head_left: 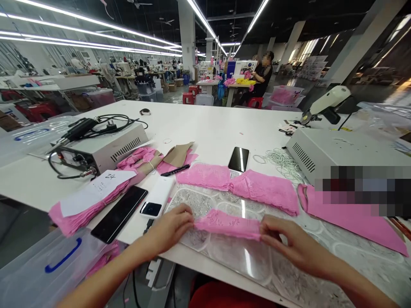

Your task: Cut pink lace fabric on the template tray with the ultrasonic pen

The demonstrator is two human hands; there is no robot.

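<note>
A strip of pink lace fabric [227,224] is stretched between my two hands, just above a glossy patterned mat [205,201] at the table's front edge. My left hand [175,224] pinches its left end, and my right hand [285,239] grips the right end with bent fingers. Beyond it lie two flat pink lace pieces, a left one [204,176] and a right one [265,190], their ends meeting. A larger pink fabric piece [353,224] rests to the right of my right hand.
Left of my hands are a white power bank [158,199], a black phone [120,214] and a pink fabric stack under paper [96,192]. Grey machine boxes stand left [112,147] and right [346,147]. A second phone [239,159] and loose elastic bands [281,162] lie behind the lace.
</note>
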